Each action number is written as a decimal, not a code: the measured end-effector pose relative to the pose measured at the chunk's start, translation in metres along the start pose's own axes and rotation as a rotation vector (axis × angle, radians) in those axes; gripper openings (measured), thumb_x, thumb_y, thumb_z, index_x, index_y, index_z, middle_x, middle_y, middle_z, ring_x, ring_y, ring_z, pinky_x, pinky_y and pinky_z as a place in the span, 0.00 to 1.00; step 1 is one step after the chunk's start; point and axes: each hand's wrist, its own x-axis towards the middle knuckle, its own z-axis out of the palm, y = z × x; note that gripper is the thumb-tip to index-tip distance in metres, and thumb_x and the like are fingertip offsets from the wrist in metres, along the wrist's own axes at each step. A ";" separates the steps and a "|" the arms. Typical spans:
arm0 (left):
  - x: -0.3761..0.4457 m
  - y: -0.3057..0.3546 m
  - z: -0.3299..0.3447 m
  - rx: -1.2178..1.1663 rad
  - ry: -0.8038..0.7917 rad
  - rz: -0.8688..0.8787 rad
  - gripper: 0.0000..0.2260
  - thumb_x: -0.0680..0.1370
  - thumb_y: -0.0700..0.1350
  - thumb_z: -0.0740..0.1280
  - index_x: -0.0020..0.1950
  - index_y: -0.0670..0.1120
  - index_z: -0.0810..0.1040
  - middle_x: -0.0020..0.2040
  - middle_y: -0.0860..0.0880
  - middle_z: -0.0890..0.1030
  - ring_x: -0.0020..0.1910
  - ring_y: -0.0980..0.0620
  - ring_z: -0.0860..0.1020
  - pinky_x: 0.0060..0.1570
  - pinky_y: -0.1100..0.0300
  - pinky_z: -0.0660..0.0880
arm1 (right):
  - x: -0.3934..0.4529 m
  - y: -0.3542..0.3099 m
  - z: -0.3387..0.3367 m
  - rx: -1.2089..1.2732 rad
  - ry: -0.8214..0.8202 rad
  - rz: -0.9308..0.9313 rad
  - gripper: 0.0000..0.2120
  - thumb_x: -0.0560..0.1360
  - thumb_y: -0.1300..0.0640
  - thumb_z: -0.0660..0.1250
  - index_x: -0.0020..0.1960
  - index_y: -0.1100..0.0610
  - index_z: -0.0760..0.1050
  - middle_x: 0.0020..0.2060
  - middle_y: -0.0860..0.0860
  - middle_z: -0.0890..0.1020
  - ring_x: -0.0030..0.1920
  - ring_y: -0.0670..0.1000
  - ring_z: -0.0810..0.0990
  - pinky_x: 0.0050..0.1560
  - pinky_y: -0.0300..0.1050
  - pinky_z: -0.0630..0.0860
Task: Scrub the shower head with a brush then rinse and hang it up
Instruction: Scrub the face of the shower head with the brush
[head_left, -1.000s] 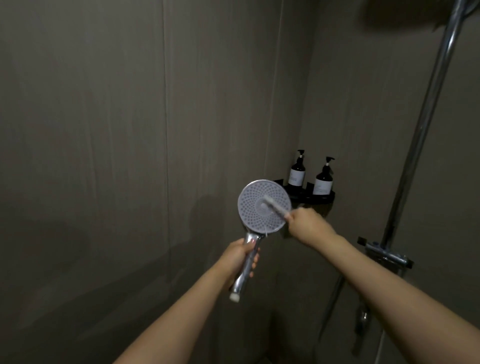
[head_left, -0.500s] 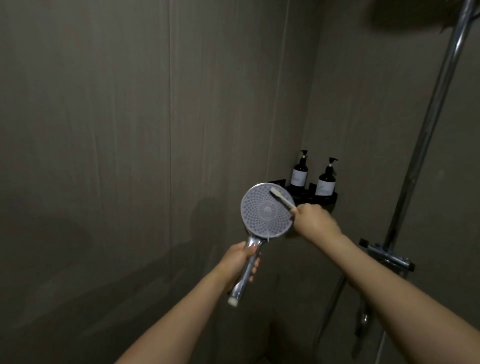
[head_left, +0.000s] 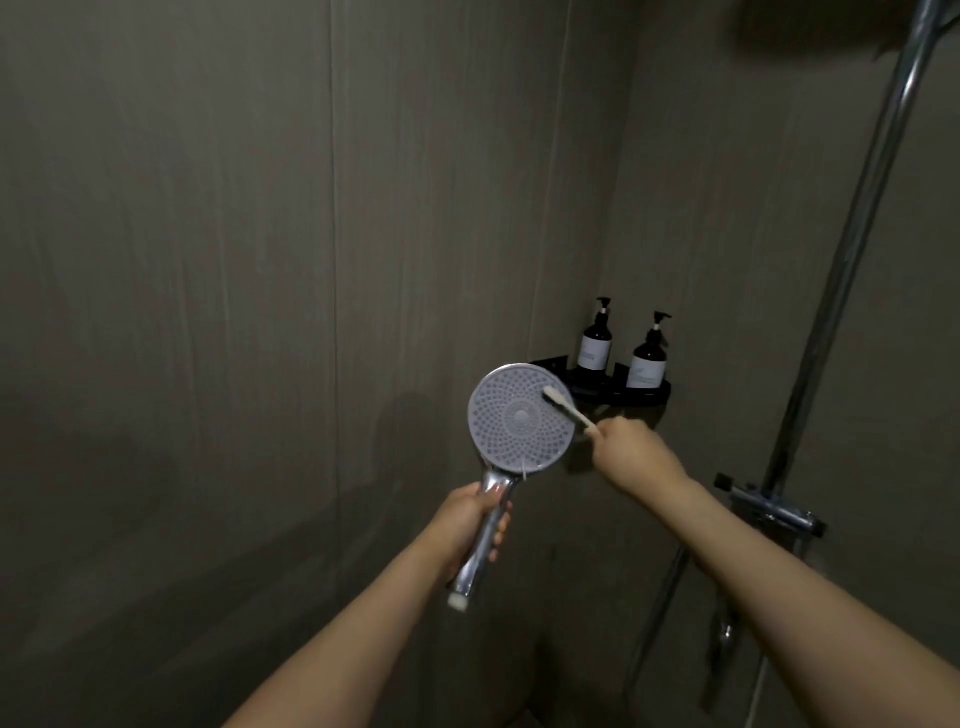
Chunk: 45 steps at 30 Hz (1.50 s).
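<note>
Chrome shower head is gripped by the left hand, face presented; brush, pinched by the right hand, is pressed against its rim.

My shower head shows a pale grey face dotted with rings of small nozzles, on a shiny chrome handle. My brush is white. Two dark pump bottles carry white labels on a black shelf. The walls are grey-brown, faintly streaked.

Both forearms are showing bare up to the frame's lower edge, with no sleeves covering them. The left hand and right hand are wearing no gloves.
</note>
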 end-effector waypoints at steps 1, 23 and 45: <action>0.001 0.001 0.001 0.004 0.000 -0.001 0.10 0.79 0.43 0.59 0.38 0.42 0.70 0.23 0.49 0.71 0.18 0.55 0.68 0.17 0.68 0.65 | -0.002 -0.002 0.002 -0.002 -0.018 -0.003 0.15 0.79 0.53 0.55 0.49 0.61 0.78 0.44 0.59 0.81 0.41 0.57 0.79 0.39 0.46 0.73; 0.007 0.008 0.011 0.040 0.028 0.006 0.11 0.79 0.44 0.59 0.37 0.44 0.71 0.24 0.49 0.71 0.19 0.55 0.69 0.19 0.68 0.66 | 0.002 0.007 0.005 -0.023 0.092 -0.019 0.15 0.80 0.53 0.54 0.50 0.59 0.78 0.46 0.60 0.81 0.40 0.56 0.77 0.39 0.45 0.72; 0.006 0.014 0.014 0.167 0.029 0.024 0.11 0.79 0.44 0.59 0.37 0.46 0.70 0.27 0.48 0.71 0.19 0.56 0.68 0.19 0.68 0.65 | -0.004 -0.027 0.015 -0.198 0.022 -0.135 0.10 0.77 0.55 0.57 0.45 0.56 0.76 0.39 0.55 0.77 0.36 0.55 0.74 0.37 0.45 0.71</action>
